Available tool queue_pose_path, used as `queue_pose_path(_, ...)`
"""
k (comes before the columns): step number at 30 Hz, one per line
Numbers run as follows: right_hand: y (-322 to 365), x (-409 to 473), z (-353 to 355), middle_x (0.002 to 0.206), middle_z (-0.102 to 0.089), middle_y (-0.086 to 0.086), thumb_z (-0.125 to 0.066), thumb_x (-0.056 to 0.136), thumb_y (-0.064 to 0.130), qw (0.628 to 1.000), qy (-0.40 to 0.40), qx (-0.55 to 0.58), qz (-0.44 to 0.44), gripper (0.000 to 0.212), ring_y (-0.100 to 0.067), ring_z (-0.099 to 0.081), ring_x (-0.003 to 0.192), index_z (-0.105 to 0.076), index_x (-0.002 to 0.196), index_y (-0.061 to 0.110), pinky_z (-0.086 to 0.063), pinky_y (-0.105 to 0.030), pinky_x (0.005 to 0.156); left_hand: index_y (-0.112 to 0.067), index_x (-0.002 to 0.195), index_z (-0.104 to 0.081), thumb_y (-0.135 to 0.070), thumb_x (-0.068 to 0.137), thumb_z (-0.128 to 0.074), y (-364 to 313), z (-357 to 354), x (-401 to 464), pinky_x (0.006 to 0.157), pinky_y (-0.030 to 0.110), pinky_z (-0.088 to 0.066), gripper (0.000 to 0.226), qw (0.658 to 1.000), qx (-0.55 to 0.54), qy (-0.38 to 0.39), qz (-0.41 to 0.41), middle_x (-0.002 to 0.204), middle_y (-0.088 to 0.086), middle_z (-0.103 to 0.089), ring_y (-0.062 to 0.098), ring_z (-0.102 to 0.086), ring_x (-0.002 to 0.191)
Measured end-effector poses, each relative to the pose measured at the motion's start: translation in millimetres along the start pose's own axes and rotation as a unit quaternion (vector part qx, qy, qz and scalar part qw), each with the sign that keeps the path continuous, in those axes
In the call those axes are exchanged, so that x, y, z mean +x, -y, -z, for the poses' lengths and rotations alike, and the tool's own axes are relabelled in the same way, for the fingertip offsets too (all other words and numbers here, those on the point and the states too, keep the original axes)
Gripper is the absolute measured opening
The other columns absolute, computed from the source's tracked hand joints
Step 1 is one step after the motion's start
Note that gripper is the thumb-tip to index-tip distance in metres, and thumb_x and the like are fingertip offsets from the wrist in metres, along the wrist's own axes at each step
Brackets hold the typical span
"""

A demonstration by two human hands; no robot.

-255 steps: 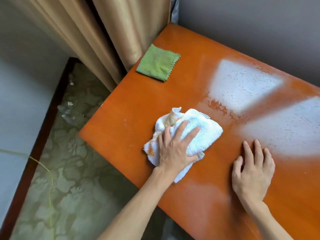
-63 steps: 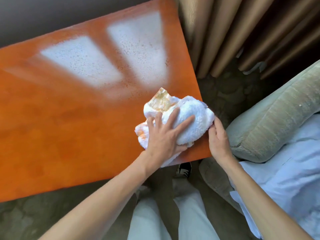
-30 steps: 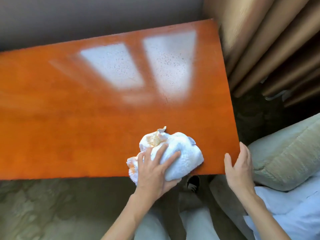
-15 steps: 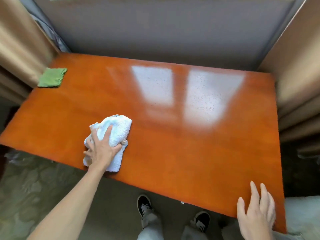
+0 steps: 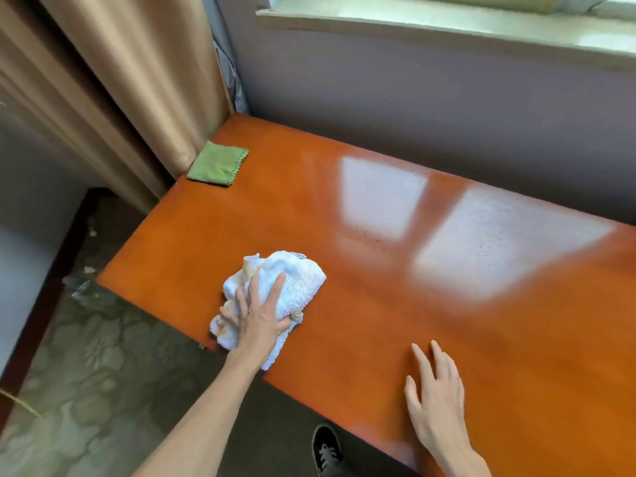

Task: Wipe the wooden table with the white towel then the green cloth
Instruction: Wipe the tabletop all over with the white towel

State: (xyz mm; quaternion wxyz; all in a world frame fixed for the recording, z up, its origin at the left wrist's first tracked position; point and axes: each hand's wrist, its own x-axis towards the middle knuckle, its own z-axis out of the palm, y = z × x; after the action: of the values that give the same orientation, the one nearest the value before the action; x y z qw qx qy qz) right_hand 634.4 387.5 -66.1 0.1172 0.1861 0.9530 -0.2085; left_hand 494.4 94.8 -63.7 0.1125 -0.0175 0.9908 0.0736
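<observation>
A bunched white towel (image 5: 296, 278) with orange stains lies on the glossy orange wooden table (image 5: 378, 321), close to its near edge. My left hand (image 5: 256, 320) presses flat on the towel, fingers spread over it. My right hand (image 5: 435, 397) rests palm down on the bare tabletop to the right, fingers apart, holding nothing. A folded green cloth (image 5: 218, 168) lies at the table's far left corner, well apart from both hands.
Tan curtains (image 5: 113, 84) hang beside the far left corner, touching the green cloth's edge. A grey wall (image 5: 430, 108) and window sill (image 5: 447, 20) run behind the table. Patterned floor (image 5: 86, 356) lies to the left; my black shoe (image 5: 327, 449) shows below the table's edge.
The view has swung left and come closer. My left hand still presses the towel near the front edge. My right hand has shifted from the table's right corner onto the top nearer the towel.
</observation>
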Motion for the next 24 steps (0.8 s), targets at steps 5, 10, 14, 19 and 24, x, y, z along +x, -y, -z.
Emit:
queue_pose_path(5, 53, 17, 7, 0.160, -0.028, -0.001, -0.051, 0.098, 0.025, 0.998, 0.047, 0.042, 0.022, 0.052, -0.022, -0.021, 0.148, -0.038, 0.149, 0.025, -0.020, -0.037, 0.119, -0.053, 0.145, -0.003, -0.049, 0.081, -0.068, 10, 25, 41, 0.106, 0.068, -0.027, 0.091, 0.998, -0.006, 0.055, 0.010, 0.159, 0.002, 0.004, 0.034, -0.014, 0.141)
queue_pose_path(10, 82, 20, 8, 0.129, -0.055, -0.006, -0.062, 0.086, -0.002, 0.976, 0.041, 0.209, -0.036, 0.051, -0.026, -0.054, 0.123, -0.054, 0.130, 0.024, -0.040, -0.036, 0.107, -0.055, 0.147, 0.007, -0.081, 0.075, -0.050, 14, 55, 42, 0.116, 0.062, -0.018, 0.096, 0.989, -0.054, 0.140, -0.001, 0.161, -0.009, 0.018, 0.033, -0.001, 0.148)
queue_pose_path(14, 130, 48, 10, 0.116, -0.065, -0.006, -0.060, 0.090, 0.001, 0.901, 0.153, 0.378, -0.146, 0.046, -0.013, -0.066, 0.089, -0.047, 0.117, 0.036, -0.046, -0.004, 0.075, -0.047, 0.148, -0.016, -0.055, 0.084, -0.068, 29, 89, 48, 0.106, 0.034, -0.038, 0.082, 0.956, -0.278, 0.068, 0.064, 0.161, -0.008, -0.020, 0.017, -0.030, 0.144)
queue_pose_path(19, 202, 77, 7, 0.136, -0.055, 0.001, -0.073, 0.086, 0.033, 0.842, 0.268, 0.434, -0.177, 0.072, -0.016, -0.057, 0.119, -0.035, 0.145, 0.022, -0.046, -0.030, 0.102, -0.026, 0.153, -0.023, -0.073, 0.059, -0.077, 50, 97, 62, 0.103, 0.036, -0.042, 0.118, 0.907, -0.311, 0.148, 0.243, 0.145, 0.002, -0.037, 0.022, -0.042, 0.131)
queue_pose_path(24, 286, 102, 18, 0.110, -0.066, 0.006, -0.074, 0.037, 0.071, 0.864, 0.225, 0.419, -0.164, 0.085, -0.019, -0.060, 0.118, -0.061, 0.110, 0.030, -0.048, -0.034, 0.097, -0.018, 0.134, -0.037, -0.059, 0.065, -0.080, 44, 91, 77, 0.094, 0.028, -0.042, 0.091, 0.894, -0.306, 0.188, 0.269, 0.123, 0.001, -0.045, 0.022, -0.048, 0.124)
